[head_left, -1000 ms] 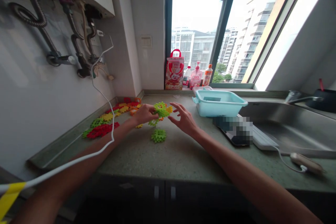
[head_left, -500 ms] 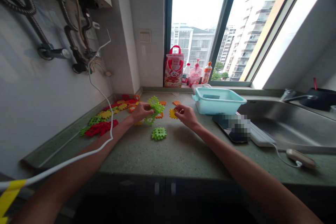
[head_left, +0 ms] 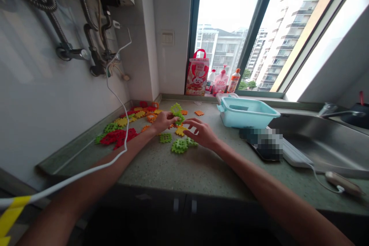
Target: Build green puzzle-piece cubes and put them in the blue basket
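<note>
Moving off the yellow piece it was pinching a moment ago, the right hand (head_left: 202,133) is opening out, its fingers spreading wide and holding nothing. The left hand (head_left: 164,121) is keeping a narrow grip, its fingers closing on the green lattice block (head_left: 176,110), which is standing upright at about 1 o'clock from that hand.

A yellow lattice piece (head_left: 180,131) is lying on the speckled green countertop (head_left: 161,166) at about 9 o'clock from the right hand, just beside its fingers; whether they are touching it I cannot tell. A flat green lattice block (head_left: 179,146) is resting at about 7 o'clock from the right hand, and a smaller green lattice piece (head_left: 165,138) is sitting at about 5 o'clock from the left hand.

Red lattice pieces (head_left: 117,137) are heaping up at about 9 o'clock from the left hand, along the wall. An orange lattice piece (head_left: 198,113) is lying at about 12 o'clock from the right hand. A pale teal plastic basket (head_left: 245,117) is standing at about 2 o'clock from the right hand, and a stainless steel sink (head_left: 317,146) is sitting further off at about 3 o'clock.
</note>
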Demonstrator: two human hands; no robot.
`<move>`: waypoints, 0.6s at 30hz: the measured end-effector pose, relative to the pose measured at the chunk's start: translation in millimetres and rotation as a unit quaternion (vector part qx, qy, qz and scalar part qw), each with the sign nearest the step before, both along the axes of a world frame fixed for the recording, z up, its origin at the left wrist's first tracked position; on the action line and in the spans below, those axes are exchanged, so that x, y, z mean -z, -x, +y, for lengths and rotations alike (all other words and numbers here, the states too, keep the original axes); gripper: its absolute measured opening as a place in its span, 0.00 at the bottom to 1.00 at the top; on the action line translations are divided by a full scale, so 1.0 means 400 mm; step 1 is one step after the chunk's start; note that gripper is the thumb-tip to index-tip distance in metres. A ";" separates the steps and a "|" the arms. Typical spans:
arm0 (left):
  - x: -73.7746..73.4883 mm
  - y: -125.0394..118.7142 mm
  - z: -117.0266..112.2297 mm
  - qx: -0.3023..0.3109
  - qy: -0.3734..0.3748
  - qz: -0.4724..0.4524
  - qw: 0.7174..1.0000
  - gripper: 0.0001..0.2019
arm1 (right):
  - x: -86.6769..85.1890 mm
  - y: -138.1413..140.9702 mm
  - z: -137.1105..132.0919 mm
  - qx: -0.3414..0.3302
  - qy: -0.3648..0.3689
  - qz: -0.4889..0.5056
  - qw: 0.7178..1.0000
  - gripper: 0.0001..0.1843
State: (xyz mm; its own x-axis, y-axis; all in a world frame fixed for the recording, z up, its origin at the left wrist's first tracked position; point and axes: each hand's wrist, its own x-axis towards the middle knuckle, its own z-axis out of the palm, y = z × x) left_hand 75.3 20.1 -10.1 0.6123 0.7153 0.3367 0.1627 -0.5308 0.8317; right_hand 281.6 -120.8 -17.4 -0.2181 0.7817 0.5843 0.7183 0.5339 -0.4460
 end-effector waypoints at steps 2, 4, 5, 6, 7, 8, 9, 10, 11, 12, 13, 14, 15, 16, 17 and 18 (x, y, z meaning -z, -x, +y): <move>0.007 0.001 0.001 0.001 -0.036 0.005 0.999 0.19 | -0.020 -0.001 -0.018 -0.041 -0.001 -0.081 0.996 0.14; 0.011 0.010 0.005 -0.014 -0.069 0.015 0.997 0.19 | -0.039 -0.019 -0.034 -0.053 0.013 -0.131 0.990 0.12; 0.012 0.017 0.006 -0.022 -0.081 0.022 0.996 0.19 | -0.046 -0.033 -0.041 -0.050 0.028 -0.146 0.988 0.11; 0.011 0.024 0.006 -0.026 -0.089 0.029 0.995 0.19 | -0.051 -0.049 -0.047 -0.046 0.051 -0.159 0.985 0.11; 0.009 0.031 0.005 -0.023 -0.096 0.035 0.995 0.20 | -0.054 -0.065 -0.052 -0.042 0.079 -0.169 0.982 0.14; 0.005 0.038 0.002 -0.013 -0.101 0.042 0.994 0.20 | -0.056 -0.081 -0.055 -0.040 0.108 -0.178 0.977 0.18; 0.000 0.045 -0.001 0.001 -0.108 0.049 0.993 0.19 | -0.055 -0.095 -0.057 -0.041 0.133 -0.185 0.973 0.21; -0.005 0.051 -0.006 0.013 -0.118 0.055 0.991 0.19 | -0.054 -0.105 -0.058 -0.041 0.154 -0.191 0.969 0.23; -0.011 0.057 -0.011 0.022 -0.133 0.062 0.989 0.18 | -0.053 -0.113 -0.058 -0.039 0.166 -0.196 0.966 0.23; -0.017 0.061 -0.016 0.025 -0.150 0.069 0.986 0.17 | -0.052 -0.117 -0.057 -0.033 0.170 -0.201 0.964 0.21; -0.022 0.065 -0.020 0.024 -0.168 0.074 0.983 0.17 | -0.052 -0.118 -0.056 -0.024 0.168 -0.207 0.964 0.20; -0.025 0.067 -0.023 0.020 -0.188 0.078 0.979 0.16 | -0.053 -0.116 -0.055 -0.014 0.161 -0.215 0.963 0.18; -0.027 0.069 -0.025 0.016 -0.206 0.083 0.975 0.15 | -0.055 -0.113 -0.055 -0.001 0.148 -0.221 0.964 0.17; -0.027 0.069 -0.026 0.014 -0.220 0.087 0.971 0.15 | -0.057 -0.107 -0.056 0.014 0.131 -0.222 0.966 0.17; -0.025 0.068 -0.025 0.013 -0.231 0.091 0.968 0.14 | -0.058 -0.099 -0.058 0.028 0.111 -0.213 0.970 0.16; -0.023 0.067 -0.024 0.011 -0.238 0.093 0.967 0.14 | -0.060 -0.088 -0.060 0.038 0.094 -0.195 0.976 0.15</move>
State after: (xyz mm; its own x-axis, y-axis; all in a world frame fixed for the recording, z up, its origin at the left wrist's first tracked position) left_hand 48.5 10.7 -1.0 0.7075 0.4919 0.5073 0.2703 -0.8517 0.4489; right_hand 317.0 -144.6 6.5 -0.3321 0.8895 0.3137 0.8871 0.4076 -0.2165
